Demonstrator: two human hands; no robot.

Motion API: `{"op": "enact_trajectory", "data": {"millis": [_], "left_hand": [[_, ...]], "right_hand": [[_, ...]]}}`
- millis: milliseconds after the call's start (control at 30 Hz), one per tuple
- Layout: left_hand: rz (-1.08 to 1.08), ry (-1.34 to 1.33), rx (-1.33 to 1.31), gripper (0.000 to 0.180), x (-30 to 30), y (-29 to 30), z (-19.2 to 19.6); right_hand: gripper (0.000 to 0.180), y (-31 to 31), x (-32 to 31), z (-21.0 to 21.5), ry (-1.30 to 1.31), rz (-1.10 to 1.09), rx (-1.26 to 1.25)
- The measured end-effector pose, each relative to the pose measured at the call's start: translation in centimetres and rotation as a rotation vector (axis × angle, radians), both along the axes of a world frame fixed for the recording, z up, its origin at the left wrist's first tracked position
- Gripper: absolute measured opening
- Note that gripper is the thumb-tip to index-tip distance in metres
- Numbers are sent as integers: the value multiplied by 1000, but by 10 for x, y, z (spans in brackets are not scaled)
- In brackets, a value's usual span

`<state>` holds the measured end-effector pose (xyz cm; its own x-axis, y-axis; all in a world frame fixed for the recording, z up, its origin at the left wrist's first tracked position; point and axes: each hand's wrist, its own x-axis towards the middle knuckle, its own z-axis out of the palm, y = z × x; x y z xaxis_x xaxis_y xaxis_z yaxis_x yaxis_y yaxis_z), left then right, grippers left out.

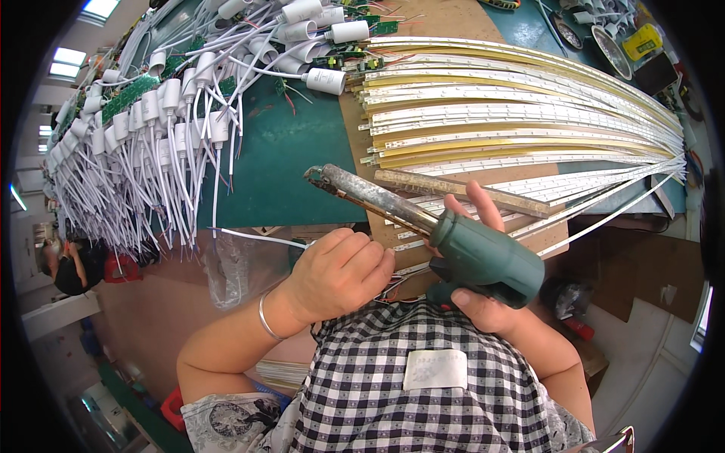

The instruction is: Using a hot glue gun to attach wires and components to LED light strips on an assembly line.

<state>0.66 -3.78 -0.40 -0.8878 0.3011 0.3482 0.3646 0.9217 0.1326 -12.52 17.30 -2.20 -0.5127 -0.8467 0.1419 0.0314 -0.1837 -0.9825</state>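
Note:
My right hand (483,302) is wrapped round the handle of a dark green soldering gun (491,260), with a couple of fingers raised behind it. Its long, scorched metal barrel (370,192) points to the upper left. Below the barrel, my left hand (340,272) is closed, its fingertips turned in and hidden. A white cable (257,237) runs into this hand from the left, its far end showing thin coloured wires. Next to both hands, long white LED strips (453,117) lie fanned out over a brown board (351,113).
White lamp sockets (325,81) with cables and green circuit boards (136,94) are heaped on the green table (279,158) at the left. A wooden bar (468,192) crosses the strips. A clear plastic bag (230,275) hangs at the near edge. Another person (72,264) is at far left.

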Motion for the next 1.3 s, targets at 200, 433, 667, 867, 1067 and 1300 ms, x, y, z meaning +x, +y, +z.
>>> {"op": "enact_trajectory", "data": {"millis": [200, 433, 667, 867, 1067, 1300], "left_hand": [[5, 3, -7, 20, -1, 0, 0], [6, 8, -10, 21, -1, 0, 1], [16, 13, -10, 20, 0, 0, 0], [22, 19, -13, 20, 0, 0, 0], [27, 16, -23, 21, 0, 0, 0], [80, 33, 42, 27, 0, 0, 0]], "right_hand": [[76, -1, 0, -2, 14, -3, -26], [78, 0, 0, 0, -18, -4, 22], [79, 1, -2, -5, 17, 10, -11], [81, 0, -1, -3, -2, 6, 7], [81, 0, -1, 0, -20, 4, 17], [73, -3, 3, 6, -115, -24, 0]]}}
